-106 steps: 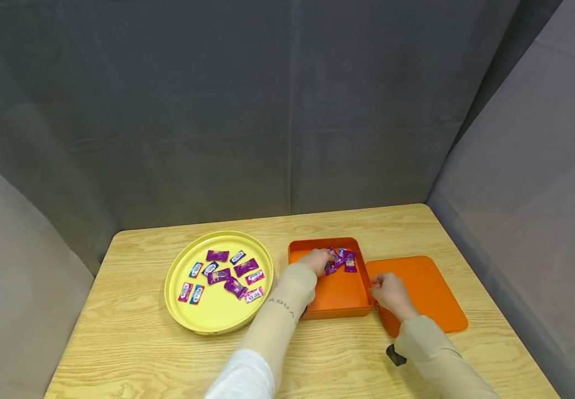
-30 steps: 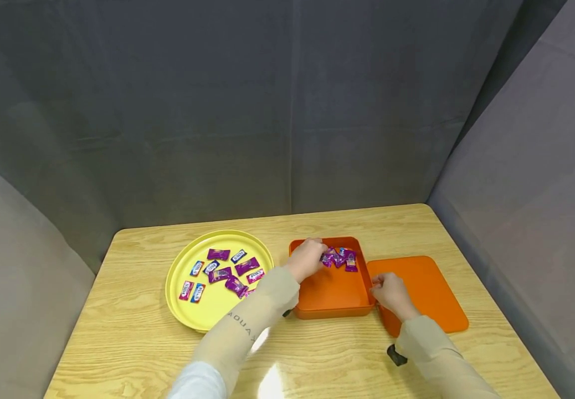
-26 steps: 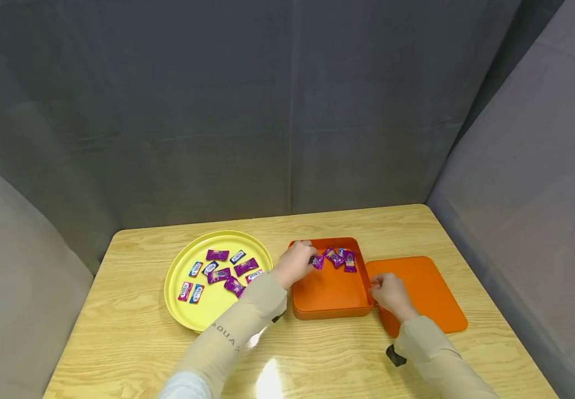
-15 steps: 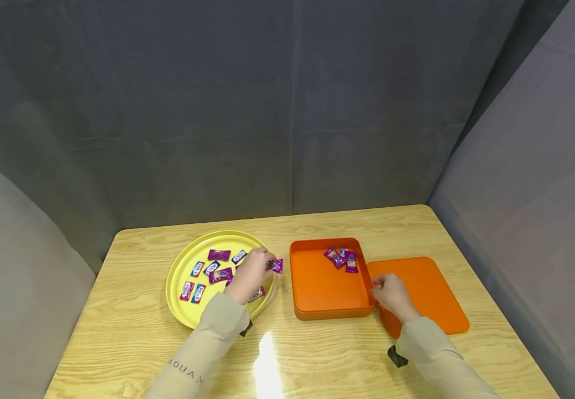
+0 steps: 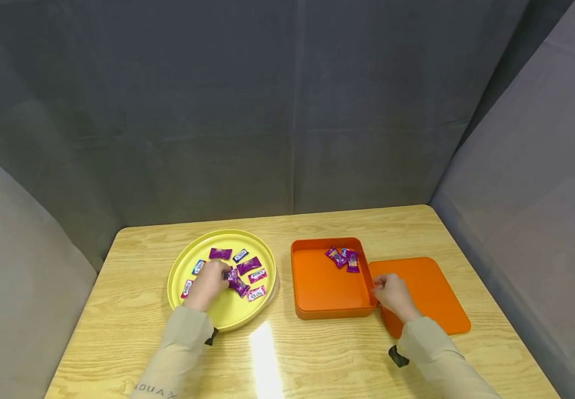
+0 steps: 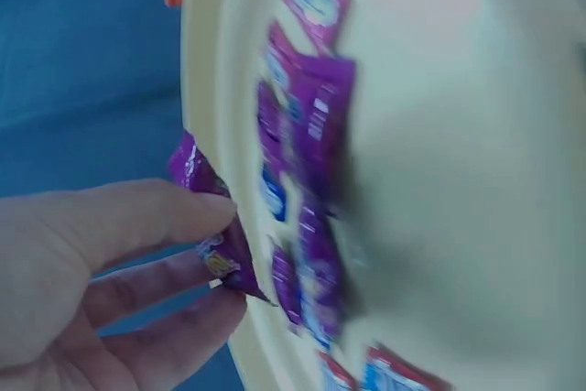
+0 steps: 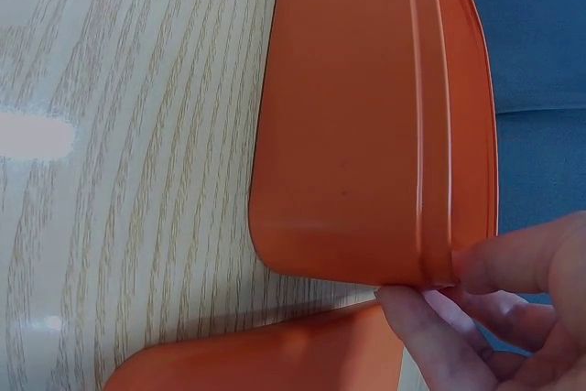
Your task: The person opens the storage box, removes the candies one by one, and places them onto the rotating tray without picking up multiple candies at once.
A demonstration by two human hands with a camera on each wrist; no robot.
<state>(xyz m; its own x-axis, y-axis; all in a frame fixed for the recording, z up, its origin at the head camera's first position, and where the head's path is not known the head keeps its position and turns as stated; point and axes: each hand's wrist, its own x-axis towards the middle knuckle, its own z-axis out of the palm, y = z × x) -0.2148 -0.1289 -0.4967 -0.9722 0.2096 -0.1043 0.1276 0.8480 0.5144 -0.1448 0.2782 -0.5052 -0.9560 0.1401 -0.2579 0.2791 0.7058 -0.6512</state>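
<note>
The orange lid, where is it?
In the head view the orange lid lies flat on the table's right side, just right of the orange box, partly under the right hand.

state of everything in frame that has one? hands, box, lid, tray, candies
left hand: over the yellow tray, pinching a purple candy
right hand: gripping the orange box at its wall
orange box: open, a few candies inside
lid: off, flat on the table beside the box
yellow tray: holds loose candies
</note>
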